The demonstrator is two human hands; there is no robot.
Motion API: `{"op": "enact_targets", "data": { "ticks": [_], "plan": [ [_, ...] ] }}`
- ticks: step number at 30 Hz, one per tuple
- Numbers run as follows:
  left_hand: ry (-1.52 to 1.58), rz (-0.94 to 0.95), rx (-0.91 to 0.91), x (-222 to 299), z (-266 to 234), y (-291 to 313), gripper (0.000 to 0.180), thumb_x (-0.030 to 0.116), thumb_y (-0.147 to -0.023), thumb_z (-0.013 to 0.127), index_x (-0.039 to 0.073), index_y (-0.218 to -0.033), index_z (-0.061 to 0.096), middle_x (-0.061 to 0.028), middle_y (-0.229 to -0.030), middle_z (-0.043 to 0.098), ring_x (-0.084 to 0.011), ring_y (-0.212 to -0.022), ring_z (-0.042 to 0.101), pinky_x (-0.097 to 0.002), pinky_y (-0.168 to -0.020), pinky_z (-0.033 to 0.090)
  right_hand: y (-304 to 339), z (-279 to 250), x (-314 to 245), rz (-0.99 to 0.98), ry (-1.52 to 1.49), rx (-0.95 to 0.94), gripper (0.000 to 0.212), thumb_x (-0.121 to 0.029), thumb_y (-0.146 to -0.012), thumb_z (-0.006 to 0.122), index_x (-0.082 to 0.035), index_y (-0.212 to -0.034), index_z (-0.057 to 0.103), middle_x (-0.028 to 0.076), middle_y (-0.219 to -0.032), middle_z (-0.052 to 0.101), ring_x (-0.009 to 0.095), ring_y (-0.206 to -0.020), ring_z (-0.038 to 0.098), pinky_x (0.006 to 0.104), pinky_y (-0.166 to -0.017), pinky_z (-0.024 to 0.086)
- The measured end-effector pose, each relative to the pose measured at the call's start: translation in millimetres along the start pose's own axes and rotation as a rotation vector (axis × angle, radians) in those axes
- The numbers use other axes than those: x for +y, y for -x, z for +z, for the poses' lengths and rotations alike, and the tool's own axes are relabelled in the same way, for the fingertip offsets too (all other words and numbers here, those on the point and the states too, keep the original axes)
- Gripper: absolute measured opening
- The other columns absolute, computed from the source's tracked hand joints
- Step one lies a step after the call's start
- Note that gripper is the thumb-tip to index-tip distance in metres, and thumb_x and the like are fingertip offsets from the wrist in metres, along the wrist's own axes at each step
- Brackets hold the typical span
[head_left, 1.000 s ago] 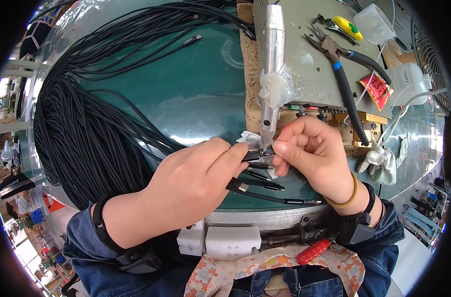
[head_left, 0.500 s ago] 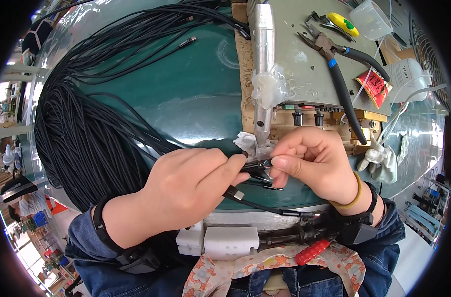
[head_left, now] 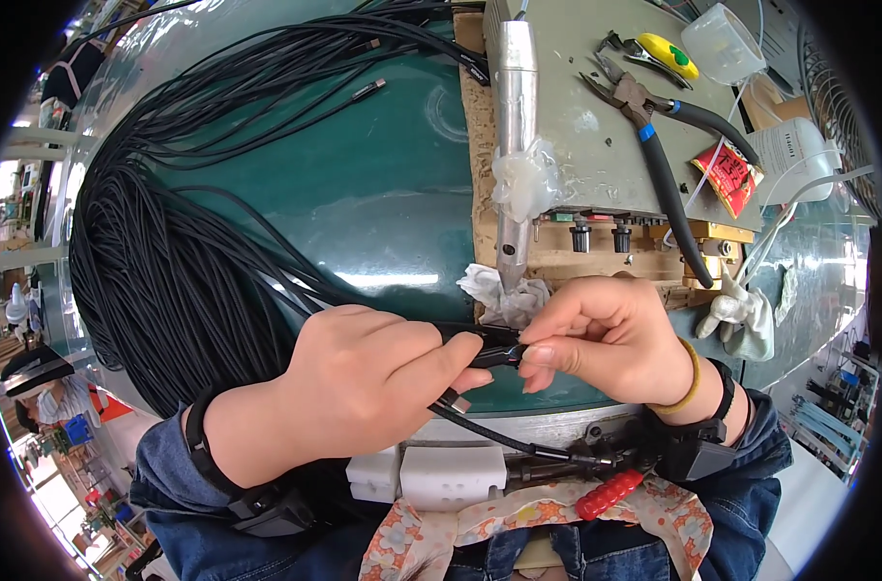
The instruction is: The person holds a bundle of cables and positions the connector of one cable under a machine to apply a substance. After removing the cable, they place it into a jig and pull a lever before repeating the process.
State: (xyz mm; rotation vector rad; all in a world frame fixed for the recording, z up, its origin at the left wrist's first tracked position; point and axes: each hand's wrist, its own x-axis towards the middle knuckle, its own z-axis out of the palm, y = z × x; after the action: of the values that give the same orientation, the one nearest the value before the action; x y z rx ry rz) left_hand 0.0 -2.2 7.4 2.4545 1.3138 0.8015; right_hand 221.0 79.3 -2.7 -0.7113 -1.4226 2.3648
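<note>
My left hand (head_left: 364, 373) is closed around several black cables, with its thumb and forefinger on a slim black cable connector (head_left: 500, 356). The tip of that connector is pinched between the thumb and forefinger of my right hand (head_left: 610, 339), whose other fingers are curled. What exactly the right fingertips cover is hidden. Below the hands hangs a braided black cable (head_left: 480, 432) with a dark end piece. Just beyond the connector, a metal tube (head_left: 517, 107) wrapped in translucent glue (head_left: 526, 179) points down toward crumpled white tissue (head_left: 504, 293).
A large bundle of black cables (head_left: 160, 290) covers the left of the green mat (head_left: 383, 194). On a grey box (head_left: 567, 107) lie black-handled pliers (head_left: 644, 121), a yellow-handled cutter (head_left: 668, 54) and a red packet (head_left: 728, 182). A red grip (head_left: 608, 494) is near my lap.
The connector between my hands has moved slightly nearer to me, and my right hand a little left. The braided cable below has shifted left and down, and a metal plug beside it is now partly hidden.
</note>
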Motion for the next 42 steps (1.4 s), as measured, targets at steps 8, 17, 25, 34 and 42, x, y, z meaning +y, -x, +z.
{"op": "enact_targets", "data": {
  "ticks": [8, 17, 25, 34, 42],
  "plan": [
    [0.164, -0.085, -0.061, 2, -1, -1, 0.022, 0.015, -0.07, 0.074, 0.003, -0.085, 0.064, -0.0023, -0.054, 0.046, -0.0175, -0.043, 0.048, -0.0284, -0.04, 0.037, 3, 2, -4, -0.08, 0.322, -0.012, 0.002, 0.001, -0.084, 0.062, 0.002, -0.085, 0.06, 0.006, -0.076, 0.065, 0.009, -0.073, 0.065, 0.0211, -0.061, 0.052],
    [0.52, -0.246, -0.124, 1, -1, -1, 0.014, 0.008, -0.071, 0.074, 0.002, -0.08, 0.064, -0.0075, -0.052, 0.048, -0.0223, -0.043, 0.048, -0.0308, -0.04, 0.035, -2, -2, -10, -0.428, 0.776, -0.136, 0.012, 0.002, -0.076, 0.07, 0.001, -0.085, 0.062, 0.01, -0.077, 0.066, 0.02, -0.066, 0.066, 0.0278, -0.057, 0.052],
    [0.466, -0.223, -0.03, 6, 4, -1, 0.014, 0.008, -0.071, 0.075, 0.003, -0.08, 0.066, -0.0064, -0.051, 0.05, -0.0209, -0.043, 0.048, -0.0311, -0.041, 0.035, -1, 6, -4, -0.566, 0.913, -0.057, 0.012, -0.001, -0.073, 0.071, -0.002, -0.082, 0.063, 0.009, -0.076, 0.065, 0.024, -0.065, 0.065, 0.0294, -0.056, 0.052],
    [0.217, -0.128, -0.073, -2, -3, -6, 0.019, 0.009, -0.068, 0.074, 0.004, -0.085, 0.066, -0.0039, -0.065, 0.057, -0.0205, -0.053, 0.054, -0.031, -0.046, 0.043, -6, -3, -12, -0.562, 0.97, -0.133, 0.015, -0.002, -0.072, 0.072, -0.002, -0.083, 0.063, 0.009, -0.079, 0.062, 0.024, -0.062, 0.06, 0.0328, -0.055, 0.048],
    [0.029, 0.013, -0.198, 1, -11, -4, 0.029, 0.01, -0.062, 0.072, 0.001, -0.089, 0.064, -0.0032, -0.068, 0.055, -0.0193, -0.055, 0.055, -0.0291, -0.049, 0.046, -11, 6, 0, -0.703, 0.951, -0.057, 0.019, -0.002, -0.07, 0.073, -0.001, -0.087, 0.064, 0.01, -0.087, 0.061, 0.024, -0.062, 0.058, 0.032, -0.055, 0.047]
  ]
}}
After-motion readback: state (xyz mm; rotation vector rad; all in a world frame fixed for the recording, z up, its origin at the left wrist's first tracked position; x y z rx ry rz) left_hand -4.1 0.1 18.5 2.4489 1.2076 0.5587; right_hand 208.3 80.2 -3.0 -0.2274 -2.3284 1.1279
